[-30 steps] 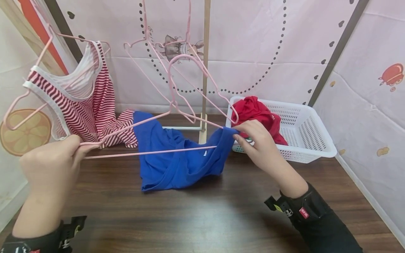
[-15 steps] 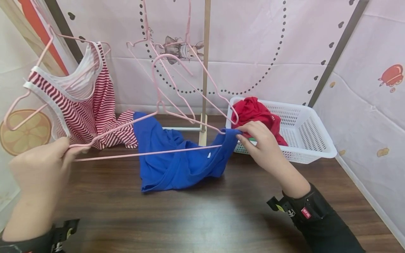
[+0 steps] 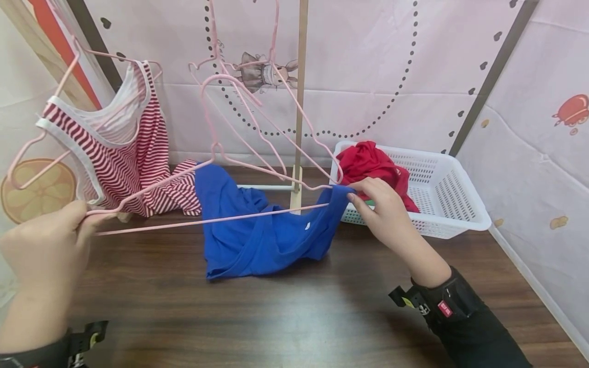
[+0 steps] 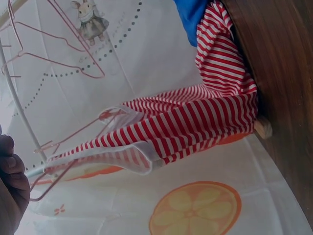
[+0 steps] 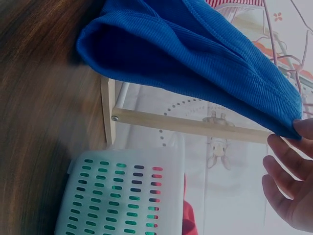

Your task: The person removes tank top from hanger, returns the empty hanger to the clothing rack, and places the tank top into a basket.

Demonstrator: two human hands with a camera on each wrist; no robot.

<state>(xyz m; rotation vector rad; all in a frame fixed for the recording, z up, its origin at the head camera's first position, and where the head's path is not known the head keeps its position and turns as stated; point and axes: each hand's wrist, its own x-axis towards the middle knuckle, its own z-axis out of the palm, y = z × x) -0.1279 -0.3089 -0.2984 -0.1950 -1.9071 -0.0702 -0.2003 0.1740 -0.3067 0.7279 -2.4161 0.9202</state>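
Observation:
My left hand (image 3: 46,245) grips one end of a pink clothes hanger (image 3: 161,183) at the left of the head view. The hanger's other end reaches into the strap of a blue tank top (image 3: 271,240). Between thumb and fingers, my right hand (image 3: 384,209) pinches that strap, holding it raised while the rest of the garment droops to the table. The right wrist view shows the blue fabric (image 5: 161,58) stretched up to the fingertips. How far the hanger tip goes inside the strap is hidden by cloth.
A red-and-white striped tank top (image 3: 115,138) hangs on another pink hanger at the left. Two bare hangers hang behind, near a wooden post (image 3: 301,92). A white basket (image 3: 465,204) holding red cloth (image 3: 368,163) stands at the right on the wooden table (image 3: 294,317).
My left hand and the hanger have moved left. The right hand has shifted slightly right with the strap, still pinching it.

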